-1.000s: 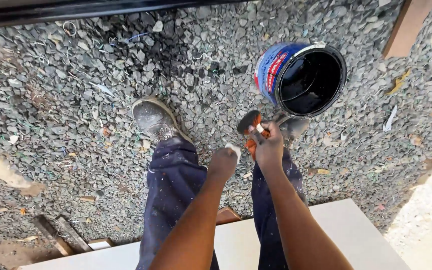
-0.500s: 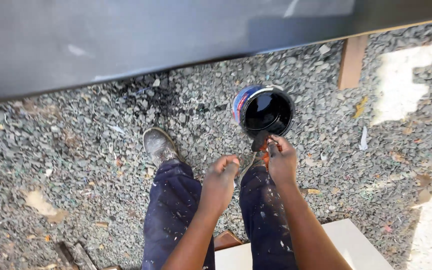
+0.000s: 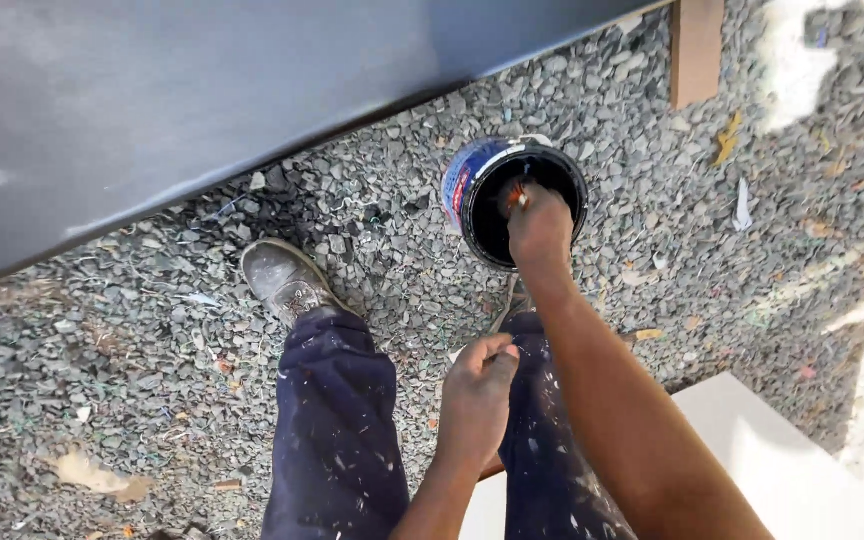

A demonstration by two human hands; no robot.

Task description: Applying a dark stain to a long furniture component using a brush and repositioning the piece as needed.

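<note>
Right hand [image 3: 540, 228] closed around an orange-handled paintbrush [image 3: 518, 194], dipped into one round metal paint can [image 3: 472, 190] of black paint standing on rough grey gravel [image 3: 132, 340], near the smooth dark panel [image 3: 202, 90] edge. Left hand [image 3: 477, 395] loosely curled, empty, over speckled navy trousers [image 3: 337, 430]. One dusty boot [image 3: 282, 280] visible, open gravel all round

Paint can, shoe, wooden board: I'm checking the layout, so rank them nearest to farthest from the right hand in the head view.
1. Paint can, directly under the right hand.
2. Shoe, to its left on the gravel.
3. Wooden board, up at the top right.
</note>
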